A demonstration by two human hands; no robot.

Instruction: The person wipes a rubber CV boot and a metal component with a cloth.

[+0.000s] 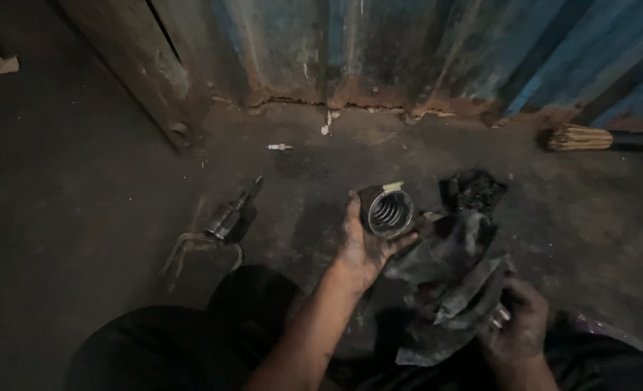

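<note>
The ribbed rubber boot is looking dull black, its metal band shining faintly. The rag is showing greasy, crumpled cloth. The floor is looking rough and matt; the wall is showing rusty, peeling blue metal.

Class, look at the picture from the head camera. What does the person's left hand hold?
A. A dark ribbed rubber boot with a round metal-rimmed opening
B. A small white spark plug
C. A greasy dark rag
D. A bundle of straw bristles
A: the left hand cups the dark ribbed rubber boot, its round opening facing the camera, while the right hand grips the greasy dark rag.
</note>
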